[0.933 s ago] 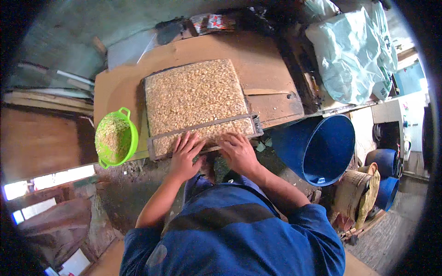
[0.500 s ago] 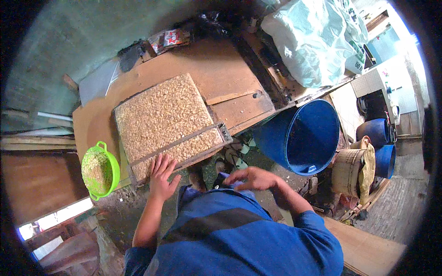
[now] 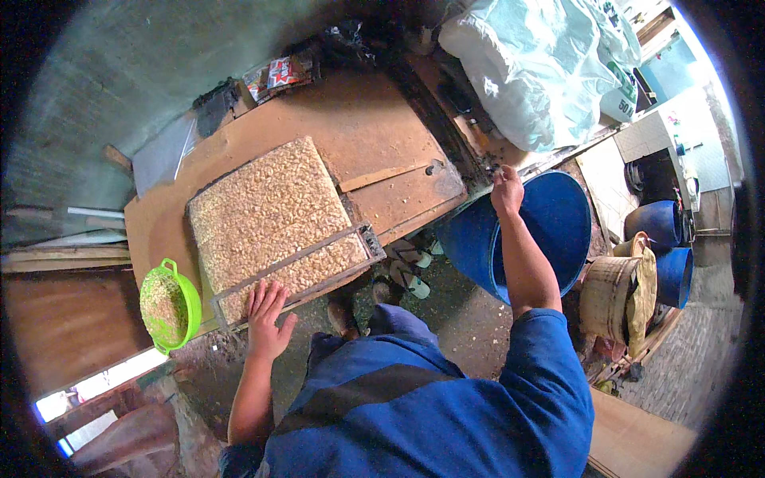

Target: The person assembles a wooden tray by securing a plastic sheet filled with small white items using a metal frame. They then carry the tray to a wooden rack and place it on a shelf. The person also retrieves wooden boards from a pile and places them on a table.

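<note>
A square slab of pale tan, lumpy puffed pieces (image 3: 263,207) lies in a shallow frame on the table. A dark narrow bar (image 3: 295,259) crosses it near its front edge. My left hand (image 3: 271,325) rests on the slab's front left edge, fingers stretched out. Over on the right, my right hand (image 3: 508,191) reaches past the rim of a large blue barrel (image 3: 542,239) to the table's edge. Its fingers are closed, and whatever they may hold is too small to make out. Left of the slab sits a green colander (image 3: 191,307) with similar pale pieces inside.
A brown board (image 3: 366,119) covers the table, with a wooden strip (image 3: 386,175) lying on it. Large white plastic bags (image 3: 526,80) stand at the back right. Farther right are a cream bucket (image 3: 610,295) and smaller blue barrels (image 3: 653,227). Packets (image 3: 283,72) lie along the wall.
My right hand has moved from in front of my waist out to the right and up to the table's edge by the barrel. My left hand stays on the slab's edge.
</note>
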Demonstrator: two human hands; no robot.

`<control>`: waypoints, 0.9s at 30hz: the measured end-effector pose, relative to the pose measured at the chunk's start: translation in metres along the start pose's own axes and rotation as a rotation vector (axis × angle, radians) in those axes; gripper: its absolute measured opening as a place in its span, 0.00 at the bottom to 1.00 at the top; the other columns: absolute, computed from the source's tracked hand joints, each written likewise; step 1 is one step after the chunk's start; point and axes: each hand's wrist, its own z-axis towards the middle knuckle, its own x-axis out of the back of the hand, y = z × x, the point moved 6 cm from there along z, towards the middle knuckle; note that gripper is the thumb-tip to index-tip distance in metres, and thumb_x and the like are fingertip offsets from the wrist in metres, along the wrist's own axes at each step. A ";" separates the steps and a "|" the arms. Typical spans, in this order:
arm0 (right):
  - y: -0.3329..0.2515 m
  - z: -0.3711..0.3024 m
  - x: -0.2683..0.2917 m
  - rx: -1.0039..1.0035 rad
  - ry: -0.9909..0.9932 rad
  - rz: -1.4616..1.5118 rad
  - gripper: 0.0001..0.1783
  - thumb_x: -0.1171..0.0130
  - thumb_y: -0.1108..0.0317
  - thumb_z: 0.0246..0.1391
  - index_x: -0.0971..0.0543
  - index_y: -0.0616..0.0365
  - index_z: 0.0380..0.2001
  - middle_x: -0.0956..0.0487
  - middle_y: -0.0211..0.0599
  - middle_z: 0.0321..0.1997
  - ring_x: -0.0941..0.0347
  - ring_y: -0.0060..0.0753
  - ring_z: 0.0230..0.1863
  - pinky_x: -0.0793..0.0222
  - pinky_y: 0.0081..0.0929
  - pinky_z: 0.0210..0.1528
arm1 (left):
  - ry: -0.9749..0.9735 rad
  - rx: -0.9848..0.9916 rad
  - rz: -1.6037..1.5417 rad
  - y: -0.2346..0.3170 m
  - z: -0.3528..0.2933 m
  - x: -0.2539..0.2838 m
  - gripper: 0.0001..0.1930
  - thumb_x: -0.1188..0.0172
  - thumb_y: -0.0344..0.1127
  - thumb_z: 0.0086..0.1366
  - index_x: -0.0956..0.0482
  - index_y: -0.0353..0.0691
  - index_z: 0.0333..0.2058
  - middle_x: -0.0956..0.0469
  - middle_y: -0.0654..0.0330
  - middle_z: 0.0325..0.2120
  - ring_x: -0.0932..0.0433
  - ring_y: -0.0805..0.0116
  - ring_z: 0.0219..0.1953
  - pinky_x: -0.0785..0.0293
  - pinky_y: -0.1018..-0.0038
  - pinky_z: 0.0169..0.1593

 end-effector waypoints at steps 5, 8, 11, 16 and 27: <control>0.012 0.012 -0.013 -0.028 -0.037 -0.111 0.16 0.41 0.62 0.55 0.20 0.57 0.45 0.19 0.50 0.44 0.23 0.52 0.46 0.29 0.40 0.49 | -0.016 0.022 0.003 0.001 -0.001 0.001 0.26 0.41 0.45 0.62 0.27 0.43 0.58 0.34 0.55 0.63 0.44 0.49 0.68 0.57 0.53 0.71; 0.010 0.018 -0.015 -0.076 -0.072 -0.145 0.12 0.43 0.62 0.55 0.17 0.53 0.40 0.19 0.51 0.41 0.23 0.53 0.46 0.29 0.42 0.49 | -0.023 0.043 0.006 0.003 0.000 0.003 0.26 0.40 0.44 0.61 0.27 0.43 0.58 0.34 0.56 0.63 0.44 0.50 0.68 0.56 0.53 0.70; 0.018 0.021 -0.020 -0.070 -0.108 -0.124 0.13 0.47 0.61 0.57 0.19 0.55 0.39 0.20 0.50 0.41 0.25 0.54 0.48 0.31 0.43 0.51 | -0.020 0.041 0.000 0.002 -0.001 0.003 0.27 0.40 0.43 0.61 0.27 0.43 0.58 0.34 0.56 0.63 0.44 0.50 0.68 0.56 0.54 0.70; 0.018 0.020 -0.023 -0.044 -0.105 -0.138 0.11 0.47 0.66 0.57 0.25 0.59 0.40 0.22 0.49 0.42 0.31 0.55 0.51 0.35 0.44 0.54 | -0.008 0.036 -0.008 0.002 0.000 0.004 0.27 0.39 0.43 0.60 0.27 0.43 0.58 0.33 0.56 0.62 0.43 0.50 0.68 0.55 0.54 0.70; -0.009 -0.133 -0.021 -0.300 -0.256 0.589 0.08 0.42 0.74 0.54 0.29 0.58 0.37 0.27 0.31 0.30 0.30 0.23 0.26 0.29 0.23 0.28 | 0.037 -0.008 0.005 -0.003 -0.009 0.003 0.24 0.43 0.47 0.64 0.25 0.47 0.57 0.34 0.55 0.62 0.43 0.49 0.68 0.54 0.53 0.70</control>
